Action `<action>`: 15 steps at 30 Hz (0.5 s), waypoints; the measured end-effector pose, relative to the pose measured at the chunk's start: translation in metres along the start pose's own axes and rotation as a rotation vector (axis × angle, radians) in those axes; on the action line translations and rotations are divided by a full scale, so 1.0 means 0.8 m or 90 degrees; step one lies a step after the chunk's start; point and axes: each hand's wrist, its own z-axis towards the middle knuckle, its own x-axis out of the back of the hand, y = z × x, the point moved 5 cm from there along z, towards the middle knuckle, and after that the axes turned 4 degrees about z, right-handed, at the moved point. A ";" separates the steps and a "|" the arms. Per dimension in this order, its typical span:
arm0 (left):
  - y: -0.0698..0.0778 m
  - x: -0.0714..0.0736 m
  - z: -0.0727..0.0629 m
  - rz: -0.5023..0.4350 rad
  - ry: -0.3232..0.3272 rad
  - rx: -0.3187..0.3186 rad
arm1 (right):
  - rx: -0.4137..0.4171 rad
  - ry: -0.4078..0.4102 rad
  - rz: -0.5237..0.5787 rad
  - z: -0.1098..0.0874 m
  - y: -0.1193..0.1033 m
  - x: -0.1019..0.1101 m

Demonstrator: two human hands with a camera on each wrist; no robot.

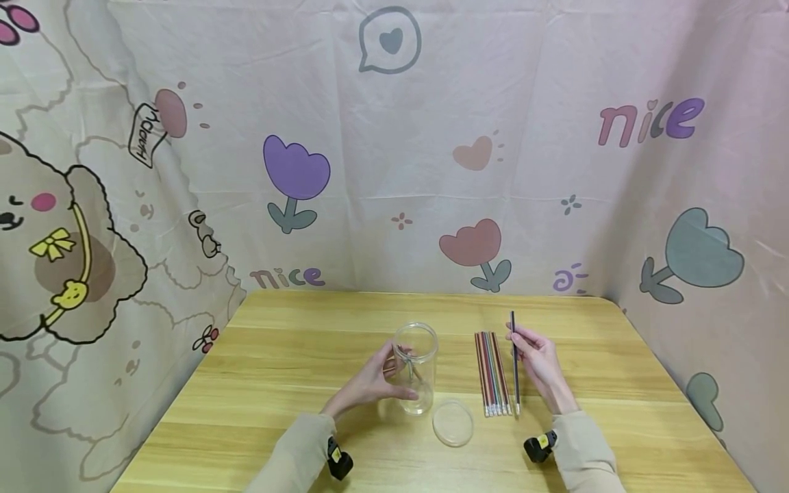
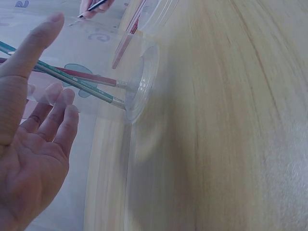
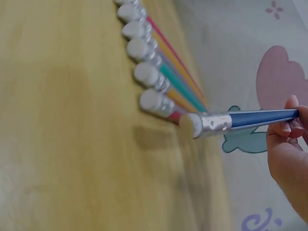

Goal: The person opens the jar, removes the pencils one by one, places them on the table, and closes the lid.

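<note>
The right hand (image 1: 537,356) pinches the blue pencil (image 1: 516,376), its long axis running away from the person, eraser (image 3: 191,126) nearest; the left hand (image 1: 374,381) has fingers curved around the upright jar (image 1: 427,370).

Beige sleeves (image 1: 298,453), black-and-yellow wrist cameras (image 1: 340,460)

The head view is softly, fairly evenly lit and mostly clear, with a dusky shade down the cloth (image 1: 647,185) at right. The left wrist view is hazy and bluish, pale glare on the table (image 2: 281,178) at lower right, a soft shadow beside the jar (image 2: 143,89). In the right wrist view, the pencils (image 3: 146,73) look blurred.
</note>
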 end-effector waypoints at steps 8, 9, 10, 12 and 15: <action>-0.001 0.000 0.000 0.002 0.001 -0.002 | -0.041 0.007 -0.035 0.004 0.014 0.011; -0.001 -0.001 0.000 0.002 0.000 -0.004 | -0.046 0.003 -0.037 0.004 0.016 0.012; -0.001 -0.001 0.001 0.002 0.000 -0.003 | -0.050 -0.001 -0.040 0.005 0.018 0.013; -0.001 -0.001 0.001 -0.002 0.000 -0.001 | -0.060 -0.005 -0.050 0.005 0.020 0.016; -0.002 -0.001 0.001 -0.010 0.000 0.002 | -0.077 -0.016 -0.075 0.007 0.024 0.018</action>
